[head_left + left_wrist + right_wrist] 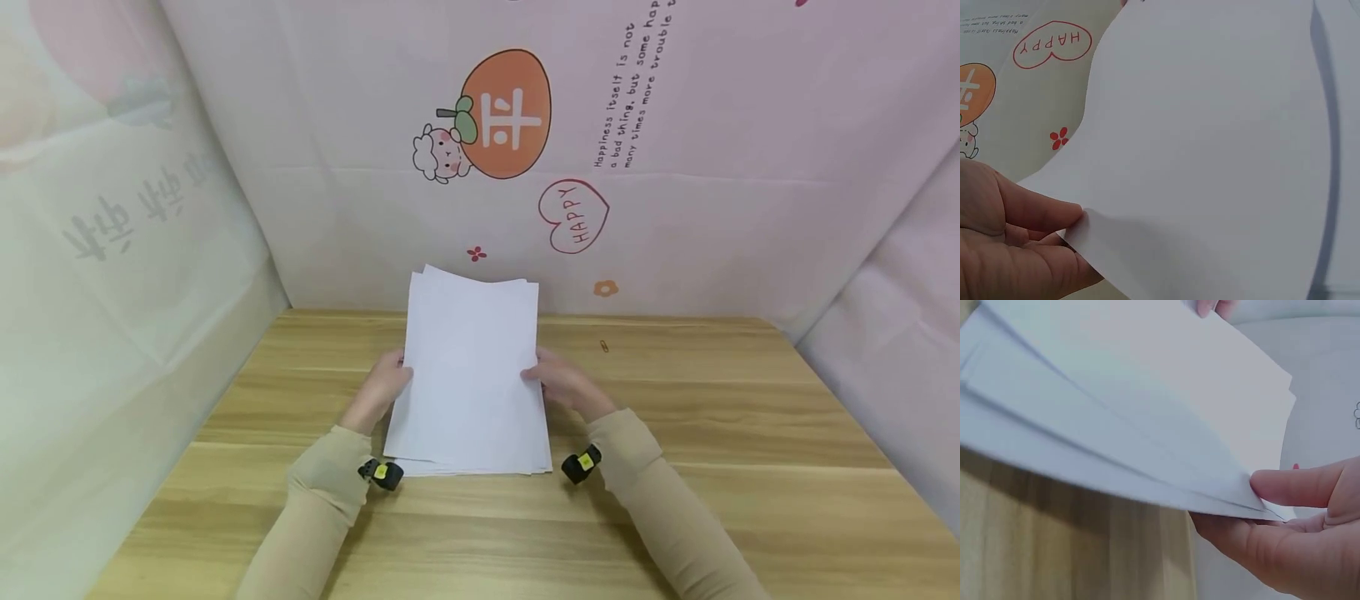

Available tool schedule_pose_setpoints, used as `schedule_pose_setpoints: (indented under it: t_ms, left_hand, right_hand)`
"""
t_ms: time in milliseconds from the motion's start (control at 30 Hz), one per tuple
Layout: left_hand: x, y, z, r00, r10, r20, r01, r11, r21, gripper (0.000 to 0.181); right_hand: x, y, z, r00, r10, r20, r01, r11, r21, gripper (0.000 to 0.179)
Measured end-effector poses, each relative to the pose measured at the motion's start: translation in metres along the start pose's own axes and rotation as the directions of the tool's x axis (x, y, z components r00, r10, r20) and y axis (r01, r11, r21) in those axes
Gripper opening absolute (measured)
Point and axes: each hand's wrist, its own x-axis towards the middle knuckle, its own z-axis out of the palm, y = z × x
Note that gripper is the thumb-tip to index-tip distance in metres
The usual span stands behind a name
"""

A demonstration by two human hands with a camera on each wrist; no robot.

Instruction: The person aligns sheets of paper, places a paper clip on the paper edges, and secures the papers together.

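Several loose sheets of white paper (472, 375) are held in a slightly uneven stack over the middle of the table. My left hand (386, 379) pinches their left edge, thumb on top and fingers beneath. On the opposite edge my right hand (566, 382) grips the sheets the same way. In the left wrist view the paper (1210, 150) bends near the thumb of the left hand (1022, 237). The right wrist view shows the layers of paper (1147, 406) fanned apart at one end, with the right hand (1297, 531) clasping the edge.
A small paper clip (604, 346) lies on the wooden table (712, 400), to the right of the sheets. Behind the table hangs a printed cloth (375, 233), and cloth also hangs at both sides. A black camera is strapped at each wrist.
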Motion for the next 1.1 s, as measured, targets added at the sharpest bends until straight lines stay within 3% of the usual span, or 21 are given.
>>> schedule_pose_setpoints:
  t_ms: [267,467,733,867,1100]
  left_hand:
    - [-0.004,0.006,0.003,0.998,-0.010,-0.063,0.007,0.999,-0.049,0.050]
    - [-0.006,0.012,0.004,0.993,0.018,-0.118,-0.030,0.995,-0.094,0.045]
    - [-0.014,0.021,0.003,0.983,0.027,-0.180,-0.055,0.987,-0.154,0.047]
    - [-0.017,0.025,0.004,0.975,0.037,-0.220,-0.078,0.980,-0.182,0.046]
    - [-0.021,0.032,0.006,0.951,0.055,-0.304,-0.126,0.967,-0.221,0.037]
  right_hand:
    - [-0.003,-0.005,0.003,0.998,-0.058,-0.040,0.058,0.998,0.006,0.058]
    - [-0.009,-0.013,0.009,0.990,-0.111,-0.085,0.112,0.994,0.007,0.057]
    - [-0.015,-0.021,0.015,0.979,-0.123,-0.164,0.127,0.992,0.013,0.053]
    - [-0.019,-0.025,0.018,0.967,-0.155,-0.201,0.158,0.987,-0.002,0.052]
    - [-0.026,-0.031,0.024,0.938,-0.211,-0.275,0.186,0.976,-0.112,0.051]
